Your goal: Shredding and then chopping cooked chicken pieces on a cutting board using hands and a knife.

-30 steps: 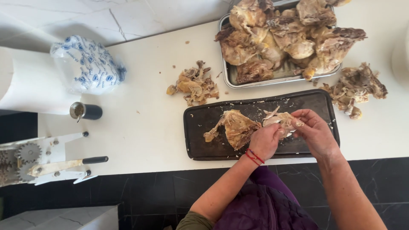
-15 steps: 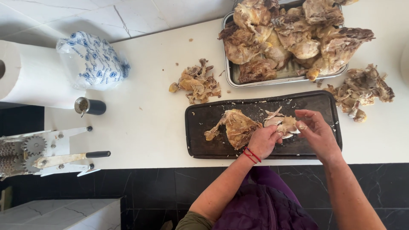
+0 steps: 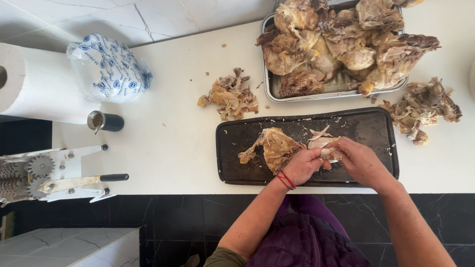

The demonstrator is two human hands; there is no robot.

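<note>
Chicken piece point(image 3: 277, 147) on tray point(image 3: 366, 126)

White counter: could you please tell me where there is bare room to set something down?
Bare white counter lies between the black-bodied metal shaker and the black rectangular tray. It is crowded around the metal pan of cooked poultry and the scrap piles.

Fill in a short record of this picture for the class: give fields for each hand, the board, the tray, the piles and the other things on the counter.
left hand: on the chicken piece, red band at the wrist
right hand: pulling at pale meat beside the left hand
board: dark, oblong, at the counter's near edge
tray: metal, heaped with cooked chicken
piles: scraps left of the tray, more scraps right of the board
other things: paper roll, printed bag, small shaker, geared tool
</note>
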